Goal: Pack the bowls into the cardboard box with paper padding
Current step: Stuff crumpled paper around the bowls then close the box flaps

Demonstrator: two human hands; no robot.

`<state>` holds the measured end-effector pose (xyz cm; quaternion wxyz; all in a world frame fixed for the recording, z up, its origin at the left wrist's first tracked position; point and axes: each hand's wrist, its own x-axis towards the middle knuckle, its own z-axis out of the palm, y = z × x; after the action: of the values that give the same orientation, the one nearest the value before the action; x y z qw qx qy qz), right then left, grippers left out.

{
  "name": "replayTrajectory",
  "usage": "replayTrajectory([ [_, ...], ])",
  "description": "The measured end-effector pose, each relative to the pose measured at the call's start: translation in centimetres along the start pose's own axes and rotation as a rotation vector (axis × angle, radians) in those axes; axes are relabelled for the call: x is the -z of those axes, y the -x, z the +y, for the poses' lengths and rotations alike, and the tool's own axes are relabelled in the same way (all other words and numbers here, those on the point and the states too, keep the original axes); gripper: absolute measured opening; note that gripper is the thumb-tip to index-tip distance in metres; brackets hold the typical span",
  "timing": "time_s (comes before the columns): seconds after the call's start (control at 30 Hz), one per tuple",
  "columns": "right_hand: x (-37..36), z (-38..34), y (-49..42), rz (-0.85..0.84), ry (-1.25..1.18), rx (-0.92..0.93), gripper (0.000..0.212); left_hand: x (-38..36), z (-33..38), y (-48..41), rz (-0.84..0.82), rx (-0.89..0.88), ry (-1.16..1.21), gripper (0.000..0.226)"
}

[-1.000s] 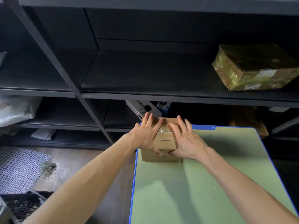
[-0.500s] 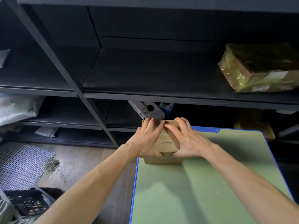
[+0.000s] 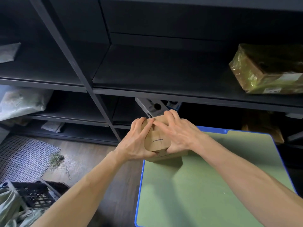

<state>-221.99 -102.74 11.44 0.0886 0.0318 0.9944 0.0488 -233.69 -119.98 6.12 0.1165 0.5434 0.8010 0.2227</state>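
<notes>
Both forearms stretch forward; left hand (image 3: pixel 136 145) and right hand (image 3: pixel 179 133) clasp a small brown cardboard box (image 3: pixel 157 142), fingers curled over its top.

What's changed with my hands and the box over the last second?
A second ago the left hand and right hand lay on the cardboard box with fingers straight; now their fingers curl over its top and the thumbs press its near side, gripping it. The box stayed at the far left corner of the green table; the wrapped parcel stayed on the shelf.
</notes>
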Motion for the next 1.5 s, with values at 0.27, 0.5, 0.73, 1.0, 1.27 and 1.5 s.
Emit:
replayTrajectory([
  [0.27,-3.2,2.5,4.6,0.105,-0.374,-0.248,0.117,1.6,3.6,-5.4,-0.163,-0.212,-0.431,0.123],
  [0.5,-5.8,4.0,7.6,0.151,-0.582,-0.369,0.122,0.8,6.9,-8.4,-0.203,-0.369,-0.553,0.114],
  [0.73,-5.5,4.3,6.6,0.069,-0.476,-0.298,0.121,-0.8,5.1,-7.0,-0.197,-0.269,-0.425,0.121],
  [1.0,-6.5,2.8,5.0,-0.005,-0.366,-0.232,0.127,-1.8,2.5,-4.9,-0.216,-0.185,-0.37,0.127],
  [1.27,-6.2,2.4,5.1,-0.077,-0.287,-0.232,0.128,-3.0,2.3,-4.5,-0.244,-0.162,-0.442,0.13],
  [1.5,-6.5,0.8,6.0,-0.036,-0.253,-0.319,0.127,-4.3,2.6,-2.1,-0.166,-0.129,-0.46,0.118],
])
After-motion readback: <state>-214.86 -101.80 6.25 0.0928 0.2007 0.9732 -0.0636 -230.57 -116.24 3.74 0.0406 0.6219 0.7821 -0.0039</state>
